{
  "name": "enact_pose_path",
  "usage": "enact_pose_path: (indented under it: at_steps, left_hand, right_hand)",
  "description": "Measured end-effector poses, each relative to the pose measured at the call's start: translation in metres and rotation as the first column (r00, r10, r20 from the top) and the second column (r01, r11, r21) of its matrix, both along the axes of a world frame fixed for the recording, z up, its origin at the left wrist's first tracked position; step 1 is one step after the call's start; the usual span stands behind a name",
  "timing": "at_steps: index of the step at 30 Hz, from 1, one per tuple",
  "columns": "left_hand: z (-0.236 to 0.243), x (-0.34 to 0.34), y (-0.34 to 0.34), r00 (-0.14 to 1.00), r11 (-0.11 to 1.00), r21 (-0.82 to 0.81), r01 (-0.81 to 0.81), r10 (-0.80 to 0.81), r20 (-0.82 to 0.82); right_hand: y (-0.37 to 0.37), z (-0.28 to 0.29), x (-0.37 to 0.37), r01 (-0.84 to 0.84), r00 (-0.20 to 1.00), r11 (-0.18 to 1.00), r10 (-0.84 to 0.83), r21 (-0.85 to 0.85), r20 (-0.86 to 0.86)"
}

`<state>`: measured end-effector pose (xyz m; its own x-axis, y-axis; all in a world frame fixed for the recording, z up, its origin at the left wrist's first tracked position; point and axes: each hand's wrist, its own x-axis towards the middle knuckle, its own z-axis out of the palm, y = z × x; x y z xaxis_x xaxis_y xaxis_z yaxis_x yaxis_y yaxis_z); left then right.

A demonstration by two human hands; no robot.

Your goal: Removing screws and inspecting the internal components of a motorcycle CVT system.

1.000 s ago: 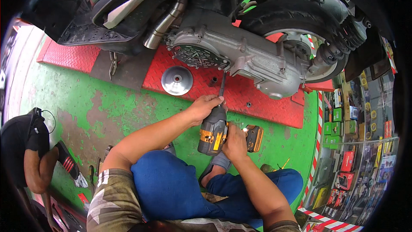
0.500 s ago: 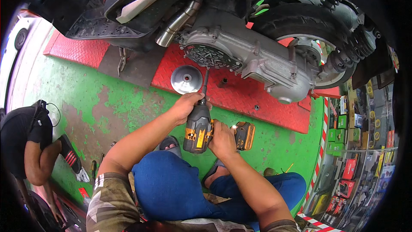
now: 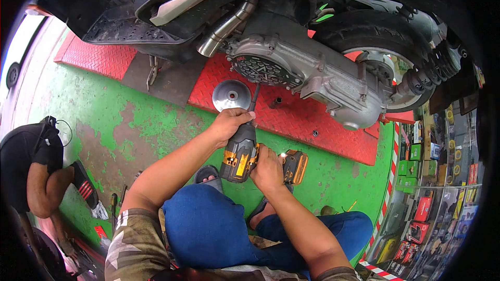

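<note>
My right hand (image 3: 269,167) grips the handle of a black and yellow cordless impact wrench (image 3: 240,158). Its battery sticks out to the right, beside a small lit lamp. Around the tool's nose my left hand (image 3: 232,123) is closed, with the thumb by the long extension (image 3: 255,96). That shaft points away from me, up to the lower edge of a round black patterned cover (image 3: 265,71) on the scooter's grey engine case (image 3: 312,67). Whether its tip sits on a bolt is too small to tell. Left of the shaft lies a silver metal disc (image 3: 230,96) with a central hole.
Overhead is the scooter's black body, with a rear wheel (image 3: 370,31) and a cut-off metal pipe (image 3: 224,31). Small round parts (image 3: 315,133) lie on the red lift plate (image 3: 333,145). A person (image 3: 31,171) crouches at left. Glass shelves (image 3: 432,198) with boxes stand at right.
The view has shifted slightly, so the scooter sits a little further right. The impact wrench leans slightly more, its rear end further left. Both hands stay on it.
</note>
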<state>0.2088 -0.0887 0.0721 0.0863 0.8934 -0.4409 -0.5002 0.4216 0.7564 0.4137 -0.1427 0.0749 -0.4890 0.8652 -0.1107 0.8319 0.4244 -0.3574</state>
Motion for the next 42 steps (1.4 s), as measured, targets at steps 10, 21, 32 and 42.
enact_pose_path:
  at_steps: [10, 21, 32, 42]
  left_hand:
    - [0.006, 0.0, 0.007, 0.998, 0.997, -0.07, 0.032, -0.036, -0.058]
    - [0.009, 0.0, 0.01, 0.999, 0.998, -0.068, 0.005, -0.007, -0.041]
    - [0.021, 0.018, -0.028, 0.999, 0.999, -0.045, -0.028, 0.026, -0.04]
    - [0.101, -0.006, -0.044, 0.999, 0.983, 0.18, 0.027, -0.023, -0.028]
  right_hand:
    - [0.003, -0.005, -0.001, 0.013, 0.995, 0.999, -0.008, 0.05, -0.103]
    - [0.009, 0.001, 0.0, 0.002, 0.998, 1.0, -0.003, -0.01, -0.055]
    - [-0.016, 0.011, 0.019, -0.043, 0.981, 0.991, 0.018, -0.129, -0.195]
    - [-0.01, 0.073, 0.011, -0.166, 0.97, 0.978, 0.186, 0.128, -0.158]
